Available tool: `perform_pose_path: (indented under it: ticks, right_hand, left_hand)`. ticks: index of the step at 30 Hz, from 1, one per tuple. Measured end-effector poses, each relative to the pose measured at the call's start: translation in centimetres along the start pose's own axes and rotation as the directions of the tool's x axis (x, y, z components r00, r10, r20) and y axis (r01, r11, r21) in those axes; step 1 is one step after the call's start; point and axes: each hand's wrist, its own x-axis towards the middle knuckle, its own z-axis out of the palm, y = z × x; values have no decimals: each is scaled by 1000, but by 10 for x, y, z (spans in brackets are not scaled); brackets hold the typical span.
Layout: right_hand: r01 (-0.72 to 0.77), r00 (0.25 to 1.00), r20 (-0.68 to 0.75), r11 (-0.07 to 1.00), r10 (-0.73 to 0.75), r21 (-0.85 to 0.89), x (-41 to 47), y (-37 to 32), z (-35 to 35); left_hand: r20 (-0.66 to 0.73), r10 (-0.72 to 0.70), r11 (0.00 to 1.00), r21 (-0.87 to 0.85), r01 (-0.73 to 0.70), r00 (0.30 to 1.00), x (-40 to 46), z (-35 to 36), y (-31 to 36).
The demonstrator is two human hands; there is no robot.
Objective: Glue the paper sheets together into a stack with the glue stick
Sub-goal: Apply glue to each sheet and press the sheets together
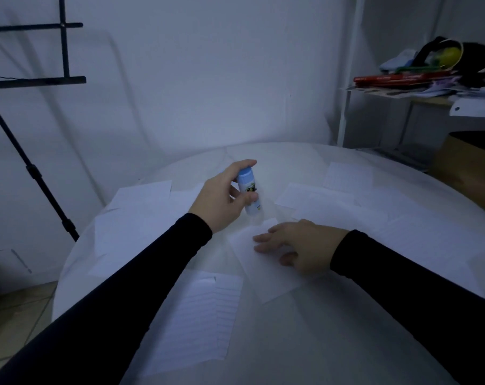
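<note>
Dim room: white wall (208,79), black stand (27,168) left, cluttered shelf (419,90) right.

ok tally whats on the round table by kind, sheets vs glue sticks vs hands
Paper sheets: 6 that I can tell apart; the pale overlaps make this uncertain, e.g. the sheet under the right hand
Glue sticks: 1, the glue stick
Hands: 2, the left hand and the right hand
Total: 9

Left hand (221,201) raised, fingers curled; right hand (296,245) flat, fingers spread.
</note>
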Motion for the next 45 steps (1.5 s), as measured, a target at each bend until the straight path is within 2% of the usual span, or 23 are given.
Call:
perform_pose_path:
  ticks: [13, 20, 27, 45]
  right_hand:
    - [2, 995, -95, 996, 6, 89, -9, -4, 8]
    - [4, 990, -137, 985, 20, 170, -9, -1, 10]
    - [8, 990, -143, 983, 19, 186, -9, 2, 12]
    - [26, 986, -168, 976, 11, 216, -10, 3, 12]
  left_hand:
    - [51, -31, 999, -9, 31, 998, 15, 33, 12]
    - [105, 30, 999, 12, -32, 994, 17, 32, 13]
    - [103, 56, 998, 25, -59, 993, 15, 27, 12]
    - [117, 53, 998, 35, -57, 992, 4, 0, -2]
